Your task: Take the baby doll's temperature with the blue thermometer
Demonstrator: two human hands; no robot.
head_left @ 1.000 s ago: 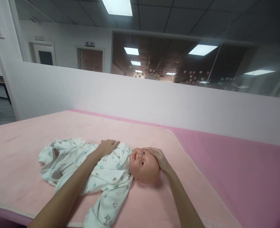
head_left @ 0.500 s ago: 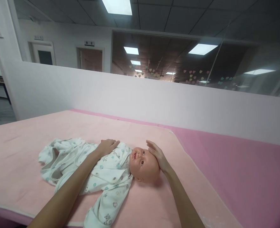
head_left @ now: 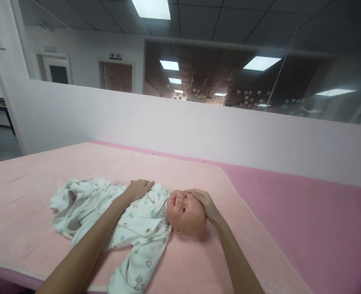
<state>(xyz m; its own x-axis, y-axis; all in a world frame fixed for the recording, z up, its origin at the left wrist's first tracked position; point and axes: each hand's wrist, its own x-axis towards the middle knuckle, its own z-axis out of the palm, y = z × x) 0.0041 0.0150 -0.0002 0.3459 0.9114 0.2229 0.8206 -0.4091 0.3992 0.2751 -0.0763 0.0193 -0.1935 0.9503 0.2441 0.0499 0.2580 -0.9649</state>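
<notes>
Nearest, the pale-trimmed front edge of a light pink mat (head_left: 30, 224) slants in from the left toward the bottom of the view, with the left forearm passing over it. One sleeve of a printed white suit (head_left: 148, 228) stretches toward this edge and is cut off by the bottom of the view, so whether it reaches the edge cannot be told.

The doll (head_left: 183, 216) wearing the suit lies face up across the mat, its head to the right and the suit's rumpled leg part to the left. The left hand (head_left: 140, 190) rests flat on its torso, palm down, fingers nearly straight, gripping nothing that shows; the palm's underside is hidden. The right hand (head_left: 202, 200) is loosely cupped over the crown, fingers together and gently bent, touching the head without closing on it.

Right of the right forearm, a strip of mat runs to its diagonal side edge, past which a deeper pink surface (head_left: 315, 212) spreads wide. Behind the doll, a broad band of mat extends to its back edge and small corner tab (head_left: 220, 170). A white half wall (head_left: 174, 126) bounds the far side, topped by glass dotted with heart stickers (head_left: 246, 98).
</notes>
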